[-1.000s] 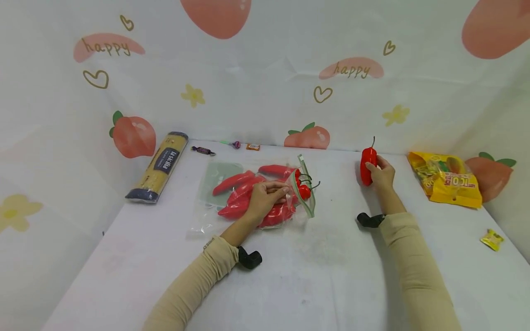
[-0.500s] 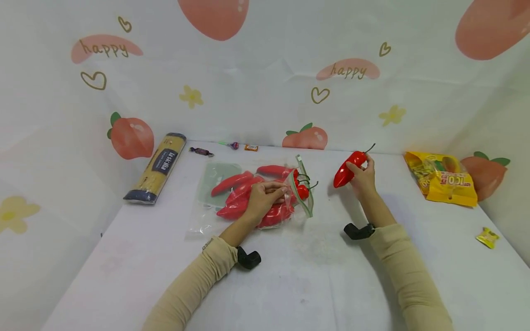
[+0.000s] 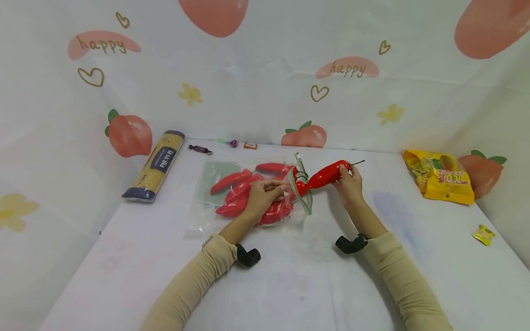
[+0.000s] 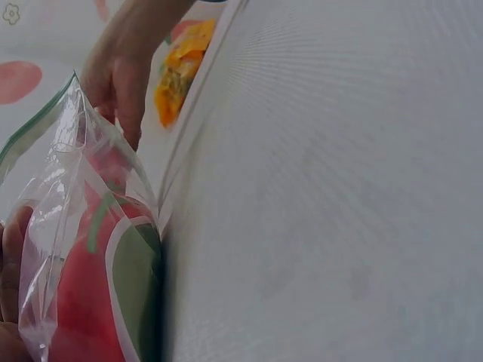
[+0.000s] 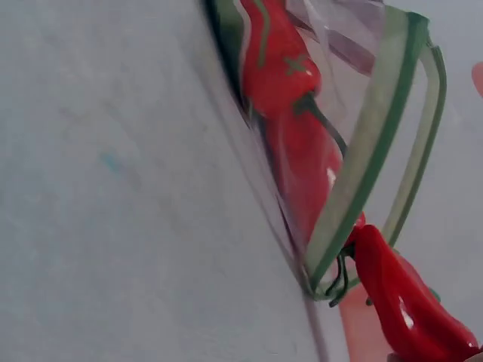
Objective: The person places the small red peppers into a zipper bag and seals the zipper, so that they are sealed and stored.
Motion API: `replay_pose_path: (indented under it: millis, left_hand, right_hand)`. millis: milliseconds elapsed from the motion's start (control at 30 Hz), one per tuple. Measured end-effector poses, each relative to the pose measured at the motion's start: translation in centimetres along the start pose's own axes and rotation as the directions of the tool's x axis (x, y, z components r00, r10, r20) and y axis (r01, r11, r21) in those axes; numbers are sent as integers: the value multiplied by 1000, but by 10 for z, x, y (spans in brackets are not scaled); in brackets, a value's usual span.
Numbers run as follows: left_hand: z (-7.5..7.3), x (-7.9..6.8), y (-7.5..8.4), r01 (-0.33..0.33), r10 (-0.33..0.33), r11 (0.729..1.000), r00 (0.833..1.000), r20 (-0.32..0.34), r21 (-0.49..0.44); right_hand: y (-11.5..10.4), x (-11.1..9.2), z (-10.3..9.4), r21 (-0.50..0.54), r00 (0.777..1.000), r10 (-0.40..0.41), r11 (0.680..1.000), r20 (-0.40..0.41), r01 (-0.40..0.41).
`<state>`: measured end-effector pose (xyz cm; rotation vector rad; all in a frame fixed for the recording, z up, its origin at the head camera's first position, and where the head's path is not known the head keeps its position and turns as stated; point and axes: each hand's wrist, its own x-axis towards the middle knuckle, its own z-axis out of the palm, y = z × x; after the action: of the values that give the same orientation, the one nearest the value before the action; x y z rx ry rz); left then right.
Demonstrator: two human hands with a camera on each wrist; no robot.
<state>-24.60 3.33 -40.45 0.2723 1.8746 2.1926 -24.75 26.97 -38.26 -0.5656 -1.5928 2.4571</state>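
A clear zip bag (image 3: pixel 198 226) with a green-edged mouth lies on the white table, its opening toward the right. Several red chili peppers (image 3: pixel 232 182) are inside, and a few dark stems poke out at the mouth. My left hand (image 3: pixel 262 200) pinches the bag's film just behind the opening. In my right hand (image 3: pixel 350 185) is another red chili pepper (image 3: pixel 327 175), held near its stem end, with its tip at the bag mouth. The right wrist view shows that pepper (image 5: pixel 411 309) overlapping the green zip strip (image 5: pixel 386 128).
At the left lies a pasta packet (image 3: pixel 163 158). Along the back are a dark wrapped candy (image 3: pixel 200 149), a lollipop (image 3: pixel 233 143) and a small orange-wrapped sweet (image 3: pixel 250 145). A yellow candy bag (image 3: pixel 451 186) and a small yellow sweet (image 3: pixel 483 235) lie at the right.
My right hand has carried the pepper leftward to the bag mouth, turning it from upright to nearly level with its tip toward the opening. The left hand stays at the bag.
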Motion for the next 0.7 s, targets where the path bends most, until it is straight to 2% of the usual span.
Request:
replay_pose_path:
  millis: [167,300,467,533,700]
  left_hand:
    - [0,1,0,-24,24,1000,1000,16,14]
    - [0,1,-1,-38,37,999,999,13,20]
    - [1,2,0,-38,38,999,999,6,-2]
    - [1,2,0,-34,34,999,999,4,-12]
    - [1,1,-2,-45,45,999,999,5,-16]
  right_hand:
    - [8,-6,-4,24,999,32,999,7,-32]
    - [20,-12,-5,-19,997,68,998,21,-68]
    - [30,-16,-5,-99,994,44,995,99,-34]
    - [33,-15,-5,-146,995,33,989,99,-18]
    - [39,-15,3,-314,996,-8,949,89,36]
